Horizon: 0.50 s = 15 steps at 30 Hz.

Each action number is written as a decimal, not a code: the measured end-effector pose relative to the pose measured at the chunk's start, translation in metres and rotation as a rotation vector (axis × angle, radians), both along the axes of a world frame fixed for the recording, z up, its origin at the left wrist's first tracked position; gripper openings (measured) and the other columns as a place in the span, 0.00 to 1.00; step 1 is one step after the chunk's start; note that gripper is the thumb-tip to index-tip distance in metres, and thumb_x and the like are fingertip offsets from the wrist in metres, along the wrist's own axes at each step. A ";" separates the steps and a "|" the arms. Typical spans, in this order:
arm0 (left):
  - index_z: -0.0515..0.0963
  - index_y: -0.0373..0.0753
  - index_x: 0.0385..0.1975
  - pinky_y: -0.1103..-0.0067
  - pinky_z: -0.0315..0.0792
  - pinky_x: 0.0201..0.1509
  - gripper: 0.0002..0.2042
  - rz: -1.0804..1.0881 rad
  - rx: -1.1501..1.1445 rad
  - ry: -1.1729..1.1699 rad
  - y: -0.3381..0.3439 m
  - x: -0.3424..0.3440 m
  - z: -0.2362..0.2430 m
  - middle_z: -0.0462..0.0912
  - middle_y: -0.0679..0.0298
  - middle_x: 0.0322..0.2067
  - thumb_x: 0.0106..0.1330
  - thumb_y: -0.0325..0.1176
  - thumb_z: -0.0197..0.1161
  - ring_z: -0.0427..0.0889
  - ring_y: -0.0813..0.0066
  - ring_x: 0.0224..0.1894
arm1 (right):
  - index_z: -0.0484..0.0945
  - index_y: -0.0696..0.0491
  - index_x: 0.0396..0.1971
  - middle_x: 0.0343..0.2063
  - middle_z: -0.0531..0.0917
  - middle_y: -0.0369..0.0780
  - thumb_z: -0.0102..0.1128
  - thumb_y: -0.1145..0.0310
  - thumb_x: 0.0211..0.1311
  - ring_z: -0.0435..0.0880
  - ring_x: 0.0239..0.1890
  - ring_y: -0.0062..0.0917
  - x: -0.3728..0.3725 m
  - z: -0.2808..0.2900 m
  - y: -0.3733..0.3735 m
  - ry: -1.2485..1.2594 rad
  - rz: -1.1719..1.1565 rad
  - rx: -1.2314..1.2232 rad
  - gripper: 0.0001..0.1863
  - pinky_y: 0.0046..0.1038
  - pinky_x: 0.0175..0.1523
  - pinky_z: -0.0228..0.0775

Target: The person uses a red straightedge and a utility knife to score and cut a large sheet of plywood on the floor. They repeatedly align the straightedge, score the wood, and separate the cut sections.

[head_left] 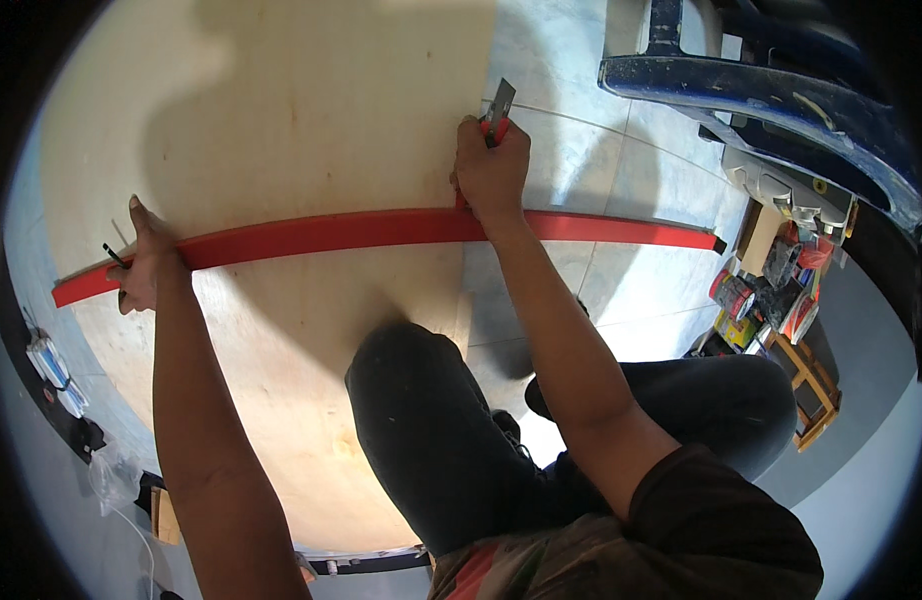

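A long red straightedge (331, 232) with a black end cap lies across a pale plywood sheet (311, 120) and reaches out over the tiled floor on the right. My left hand (149, 262) grips the straightedge near its left end, pressing it to the sheet. A thin dark stick, perhaps a pencil (114, 256), pokes out from between its fingers. At the sheet's right edge, my right hand (493, 170) is closed around a red-handled utility knife (500, 108). The knife's grey blade end points away from me, and the fist is just beyond the straightedge.
My knee (406, 350) is over the sheet's near part. A scuffed dark blue plastic chair (741, 85) stands at the far right over pale floor tiles (571, 150). Cans and packets (733, 295) sit by a small wooden frame (806, 390). A clear plastic bag (116, 475) lies left.
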<state>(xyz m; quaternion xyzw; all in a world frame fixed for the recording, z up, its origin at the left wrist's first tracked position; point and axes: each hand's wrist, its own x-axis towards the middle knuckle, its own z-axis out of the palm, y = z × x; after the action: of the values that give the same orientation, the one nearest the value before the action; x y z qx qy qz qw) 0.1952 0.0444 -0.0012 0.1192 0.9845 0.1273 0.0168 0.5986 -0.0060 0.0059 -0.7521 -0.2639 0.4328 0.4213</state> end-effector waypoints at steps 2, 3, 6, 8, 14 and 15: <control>0.64 0.31 0.74 0.54 0.81 0.62 0.69 0.006 -0.016 -0.030 0.006 0.008 0.002 0.61 0.38 0.65 0.39 0.85 0.72 0.74 0.41 0.66 | 0.72 0.57 0.17 0.10 0.76 0.37 0.60 0.71 0.70 0.76 0.11 0.22 0.009 -0.016 -0.002 -0.151 0.071 0.096 0.18 0.32 0.18 0.66; 0.64 0.31 0.74 0.55 0.81 0.61 0.69 0.010 0.003 -0.025 0.003 0.004 0.002 0.61 0.38 0.65 0.39 0.84 0.73 0.75 0.41 0.66 | 0.73 0.57 0.18 0.11 0.76 0.38 0.61 0.71 0.70 0.76 0.11 0.22 0.007 -0.011 0.000 -0.094 0.062 0.072 0.17 0.32 0.18 0.66; 0.64 0.32 0.75 0.56 0.82 0.61 0.69 0.006 0.031 -0.033 0.000 0.001 0.000 0.61 0.38 0.65 0.40 0.84 0.73 0.75 0.41 0.66 | 0.74 0.57 0.19 0.11 0.77 0.38 0.61 0.71 0.69 0.76 0.11 0.22 0.005 0.000 0.003 -0.075 0.041 0.058 0.16 0.32 0.18 0.65; 0.63 0.32 0.75 0.57 0.83 0.60 0.69 -0.009 0.028 -0.064 0.007 0.011 0.001 0.60 0.39 0.65 0.40 0.83 0.74 0.74 0.40 0.66 | 0.74 0.57 0.20 0.11 0.77 0.37 0.61 0.71 0.70 0.75 0.10 0.22 0.012 -0.028 -0.005 -0.257 0.041 0.141 0.16 0.31 0.17 0.65; 0.59 0.33 0.78 0.59 0.85 0.59 0.70 0.016 0.017 -0.069 0.001 0.008 0.007 0.59 0.39 0.65 0.41 0.81 0.76 0.74 0.40 0.67 | 0.69 0.53 0.25 0.12 0.73 0.35 0.59 0.70 0.75 0.70 0.09 0.20 0.023 0.049 0.029 0.002 -0.079 0.170 0.15 0.28 0.16 0.66; 0.59 0.32 0.78 0.59 0.85 0.59 0.70 0.014 0.029 -0.081 0.002 0.010 0.008 0.59 0.39 0.65 0.41 0.81 0.76 0.74 0.41 0.67 | 0.69 0.53 0.26 0.12 0.73 0.35 0.59 0.70 0.75 0.69 0.09 0.20 0.024 0.053 0.029 -0.018 -0.058 0.168 0.15 0.28 0.16 0.65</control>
<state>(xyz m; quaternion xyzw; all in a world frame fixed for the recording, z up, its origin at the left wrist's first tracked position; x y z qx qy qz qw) 0.2056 0.0464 0.0066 0.1070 0.9819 0.1465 0.0543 0.6223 0.0232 0.0590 -0.7254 -0.2812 0.3898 0.4928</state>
